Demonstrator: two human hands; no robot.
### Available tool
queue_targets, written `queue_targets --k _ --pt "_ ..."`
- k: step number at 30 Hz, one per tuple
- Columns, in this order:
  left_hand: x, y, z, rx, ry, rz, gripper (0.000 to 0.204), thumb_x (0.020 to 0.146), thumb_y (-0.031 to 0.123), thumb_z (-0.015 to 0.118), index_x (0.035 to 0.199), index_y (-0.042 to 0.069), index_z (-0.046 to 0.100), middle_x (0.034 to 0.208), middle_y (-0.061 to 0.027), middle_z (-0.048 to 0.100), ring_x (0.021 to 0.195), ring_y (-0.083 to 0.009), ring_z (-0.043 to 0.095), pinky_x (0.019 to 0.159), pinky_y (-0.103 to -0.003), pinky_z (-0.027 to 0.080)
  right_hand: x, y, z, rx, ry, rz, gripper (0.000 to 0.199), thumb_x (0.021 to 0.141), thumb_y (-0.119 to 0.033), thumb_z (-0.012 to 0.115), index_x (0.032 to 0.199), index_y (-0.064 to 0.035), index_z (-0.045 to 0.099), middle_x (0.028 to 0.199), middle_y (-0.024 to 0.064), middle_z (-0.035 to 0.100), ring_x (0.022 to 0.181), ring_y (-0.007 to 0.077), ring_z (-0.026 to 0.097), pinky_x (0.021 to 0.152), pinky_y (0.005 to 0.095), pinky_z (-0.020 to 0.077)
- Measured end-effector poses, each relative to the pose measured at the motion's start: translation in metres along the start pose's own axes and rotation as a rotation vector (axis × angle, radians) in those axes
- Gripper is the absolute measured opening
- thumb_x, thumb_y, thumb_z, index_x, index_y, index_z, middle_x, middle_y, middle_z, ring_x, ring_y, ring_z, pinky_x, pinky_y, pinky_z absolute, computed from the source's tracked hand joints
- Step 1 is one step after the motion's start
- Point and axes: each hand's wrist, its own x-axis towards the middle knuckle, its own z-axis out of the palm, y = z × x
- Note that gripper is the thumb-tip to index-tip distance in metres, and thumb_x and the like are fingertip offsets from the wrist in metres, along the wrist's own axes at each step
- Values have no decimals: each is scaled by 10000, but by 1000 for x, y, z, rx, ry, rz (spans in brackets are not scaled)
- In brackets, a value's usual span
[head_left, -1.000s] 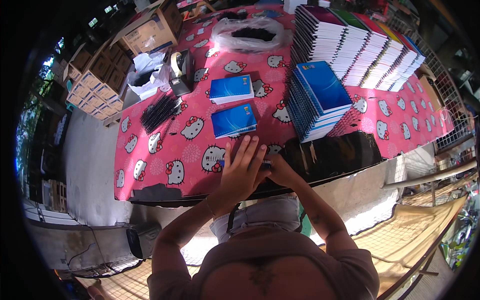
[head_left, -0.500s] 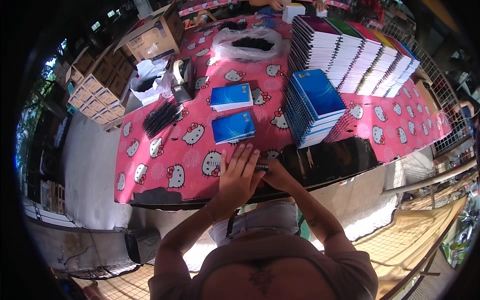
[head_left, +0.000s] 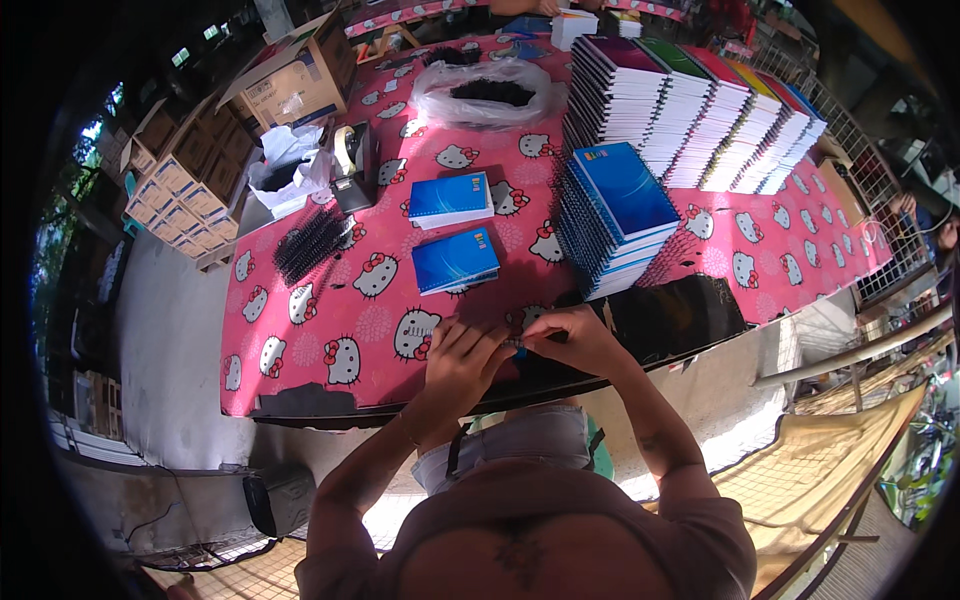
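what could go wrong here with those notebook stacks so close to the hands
The blue stack stands close beside the right hand and fans out unevenly, so a bump could topple it. Both hands, left hand included, work a small item at the table edge; it might drop off.

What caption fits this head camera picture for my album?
Both hands, left hand and right hand, meet over a small item beside blue notebooks on a pink cartoon-cat tablecloth.
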Motion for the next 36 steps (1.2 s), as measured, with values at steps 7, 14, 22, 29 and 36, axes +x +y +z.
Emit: queue_targets --k 7,14,22,29,36 --pt "12 7 -20 -39 -131 -2 249 813 115 732 1051 64 678 922 -81 669 829 -285 613 718 -397 486 -1 -1 30 -188 283 -42 197 742 -62 746 855 -43 585 809 115 642 765 294 654 671 357 508" --pt "139 24 -81 -64 322 278 265 786 -13 711 1045 34 693 1059 -123 712 917 -271 661 788 -394 529 -8 -88 -57 -616 1042 -242 496 848 -93 733 1301 18 566 1394 221 507 1255 358 511 1065 446 380" --pt "204 -5 25 -522 24 428 329 808 -116 588 1102 5 668 1199 -158 679 1249 -334 592 957 -394 545 -2 -26 -140 160 532 39 668 879 -91 758 1446 63 442 1357 153 587 1206 174 554 1051 304 421" --pt "194 4 28 -335 86 390 297 808 -49 611 1088 27 679 1159 -142 690 1180 -314 632 953 -406 547 -3 -24 -138 165 549 5 636 880 -92 761 1427 60 475 1268 104 639 1102 120 588 988 271 463" --pt "144 -40 -11 -186 121 206 300 834 63 686 1133 33 680 1210 -147 644 1100 -352 628 934 -423 522 -32 -44 -133 -152 836 -200 648 951 -247 671 1464 50 412 1447 193 480 1284 261 528 1091 387 401"
